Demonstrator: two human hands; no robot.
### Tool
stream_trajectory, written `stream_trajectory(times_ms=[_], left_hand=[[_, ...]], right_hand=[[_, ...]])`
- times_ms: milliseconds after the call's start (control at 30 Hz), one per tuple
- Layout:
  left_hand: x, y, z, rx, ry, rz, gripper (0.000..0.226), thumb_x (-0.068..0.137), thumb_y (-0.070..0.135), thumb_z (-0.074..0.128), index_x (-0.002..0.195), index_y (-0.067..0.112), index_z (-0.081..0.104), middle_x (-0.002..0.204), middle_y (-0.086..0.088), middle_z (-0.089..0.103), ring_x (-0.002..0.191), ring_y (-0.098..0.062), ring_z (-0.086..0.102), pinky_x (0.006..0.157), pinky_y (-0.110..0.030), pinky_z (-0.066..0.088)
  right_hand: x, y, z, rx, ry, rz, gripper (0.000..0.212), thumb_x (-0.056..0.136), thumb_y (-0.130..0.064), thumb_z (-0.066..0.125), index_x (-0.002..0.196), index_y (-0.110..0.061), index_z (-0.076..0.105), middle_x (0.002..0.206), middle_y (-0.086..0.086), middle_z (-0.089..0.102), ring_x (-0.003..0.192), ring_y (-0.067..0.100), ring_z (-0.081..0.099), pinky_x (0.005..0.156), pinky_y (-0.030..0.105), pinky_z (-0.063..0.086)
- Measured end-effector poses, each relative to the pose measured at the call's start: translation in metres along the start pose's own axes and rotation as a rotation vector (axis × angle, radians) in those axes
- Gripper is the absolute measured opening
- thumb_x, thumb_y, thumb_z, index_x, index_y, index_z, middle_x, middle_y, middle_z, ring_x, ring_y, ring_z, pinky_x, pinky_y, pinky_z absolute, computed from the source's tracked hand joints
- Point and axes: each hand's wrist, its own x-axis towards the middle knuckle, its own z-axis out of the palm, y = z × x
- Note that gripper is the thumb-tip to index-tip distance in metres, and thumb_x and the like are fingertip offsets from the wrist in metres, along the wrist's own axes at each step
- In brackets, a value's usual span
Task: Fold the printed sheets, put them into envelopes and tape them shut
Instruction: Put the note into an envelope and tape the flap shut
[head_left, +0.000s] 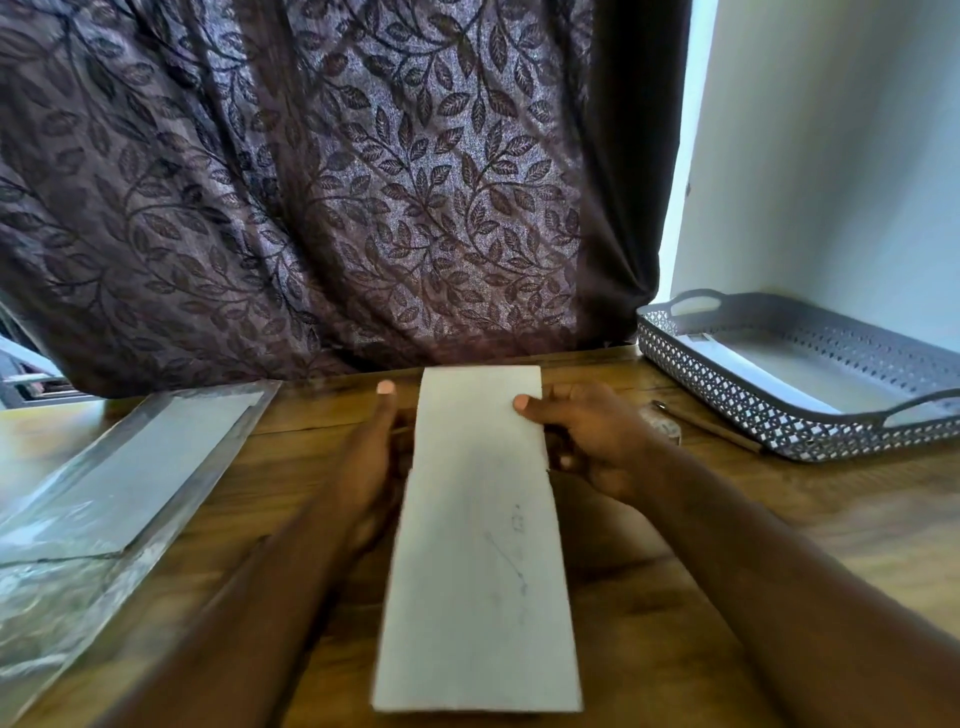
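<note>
Brown wooden tabletop (779, 519), backed by a dark purple leaf-patterned curtain (311, 182). Item: long white folded paper sheet (478, 545), blurred, held lengthwise above the tabletop centre. Right hand (587, 441): thumb on top near the far right edge, fingers curled beneath, pinching it. Left hand (371, 462): against the left edge, thumb straight, fingers hidden under the sheet, grip cannot be told. Left: clear plastic packet of white paper (119, 467). Right: grey perforated plastic tray (727, 405)

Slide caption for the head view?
Right hand pinches a long white paper, left hand at its edge, above a brown wooden table; grey perforated tray at right.
</note>
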Motion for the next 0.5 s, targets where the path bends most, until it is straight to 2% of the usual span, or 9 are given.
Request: stream_trajectory(times_ms=[67, 100, 133, 200, 267, 300, 367, 433, 500], left_hand=[[0.002, -0.001, -0.004, 0.047, 0.050, 0.073, 0.038, 0.100, 0.050, 0.048, 0.108, 0.018, 0.069, 0.101, -0.014, 0.076, 0.091, -0.029, 0.071, 0.078, -0.040, 0.058], [0.001, 0.000, -0.007, 0.118, 0.089, 0.094, 0.023, 0.097, 0.039, 0.060, 0.109, 0.021, 0.066, 0.102, -0.012, 0.076, 0.089, -0.028, 0.073, 0.077, -0.042, 0.060], [0.006, -0.003, -0.011, 0.198, 0.118, 0.109, 0.023, 0.091, 0.032, 0.070, 0.112, 0.025, 0.063, 0.105, -0.012, 0.074, 0.088, -0.028, 0.074, 0.079, -0.047, 0.061], [0.012, -0.009, -0.016, 0.391, 0.138, 0.106, 0.044, 0.084, 0.028, 0.079, 0.120, 0.032, 0.054, 0.108, -0.009, 0.072, 0.080, -0.027, 0.075, 0.076, -0.052, 0.062], [0.012, -0.011, -0.018, 0.596, 0.165, 0.188, 0.046, 0.085, 0.029, 0.077, 0.123, 0.031, 0.052, 0.099, -0.002, 0.071, 0.074, -0.018, 0.071, 0.066, -0.038, 0.059], [0.010, -0.011, -0.017, 0.718, 0.172, 0.235, 0.044, 0.087, 0.028, 0.076, 0.124, 0.029, 0.052, 0.093, 0.002, 0.069, 0.075, -0.011, 0.067, 0.062, -0.029, 0.051], [0.008, -0.011, -0.014, 0.906, 0.173, 0.302, 0.044, 0.087, 0.027, 0.075, 0.126, 0.025, 0.055, 0.093, 0.005, 0.066, 0.081, -0.008, 0.060, 0.061, -0.020, 0.039], [0.010, -0.015, -0.013, 1.025, 0.181, 0.321, 0.047, 0.086, 0.029, 0.077, 0.127, 0.022, 0.057, 0.104, 0.004, 0.063, 0.091, -0.012, 0.058, 0.065, -0.021, 0.041], [0.012, -0.017, -0.012, 1.124, 0.199, 0.351, 0.050, 0.084, 0.032, 0.078, 0.129, 0.021, 0.057, 0.120, -0.002, 0.059, 0.104, -0.018, 0.057, 0.079, -0.028, 0.047]], right_hand=[[-0.003, 0.003, 0.002, -0.158, -0.010, 0.042, 0.017, 0.093, -0.020, 0.070, 0.097, -0.004, 0.072, 0.089, 0.006, 0.078, 0.068, 0.016, 0.068, 0.048, 0.023, 0.043], [-0.003, 0.005, 0.003, -0.227, -0.001, 0.049, 0.020, 0.092, -0.021, 0.071, 0.098, -0.001, 0.071, 0.089, 0.006, 0.078, 0.066, 0.016, 0.067, 0.045, 0.023, 0.042], [-0.003, 0.007, 0.005, -0.295, 0.016, 0.042, 0.021, 0.092, -0.021, 0.072, 0.098, -0.001, 0.070, 0.089, 0.006, 0.077, 0.061, 0.016, 0.065, 0.043, 0.024, 0.042], [0.000, 0.010, 0.007, -0.515, 0.087, -0.017, 0.019, 0.091, -0.023, 0.073, 0.096, -0.006, 0.066, 0.087, 0.006, 0.075, 0.049, 0.016, 0.059, 0.043, 0.024, 0.042], [0.003, 0.010, 0.008, -0.782, 0.159, -0.102, 0.022, 0.089, -0.026, 0.074, 0.102, -0.014, 0.062, 0.084, 0.004, 0.072, 0.042, 0.009, 0.058, 0.041, 0.021, 0.043], [0.004, 0.011, 0.007, -0.864, 0.169, -0.127, 0.025, 0.088, -0.027, 0.076, 0.105, -0.015, 0.062, 0.085, 0.003, 0.071, 0.045, 0.008, 0.060, 0.043, 0.021, 0.044], [0.007, 0.013, 0.006, -0.948, 0.171, -0.137, 0.029, 0.085, -0.029, 0.078, 0.107, -0.015, 0.065, 0.091, 0.002, 0.070, 0.062, 0.012, 0.066, 0.051, 0.026, 0.052], [0.009, 0.017, 0.006, -1.010, 0.182, -0.145, 0.029, 0.085, -0.029, 0.077, 0.108, -0.015, 0.065, 0.096, 0.002, 0.068, 0.076, 0.016, 0.066, 0.062, 0.033, 0.060], [0.011, 0.017, 0.002, -1.054, 0.193, -0.192, 0.027, 0.089, -0.025, 0.070, 0.113, -0.015, 0.064, 0.099, 0.001, 0.068, 0.080, 0.016, 0.065, 0.061, 0.032, 0.059]])
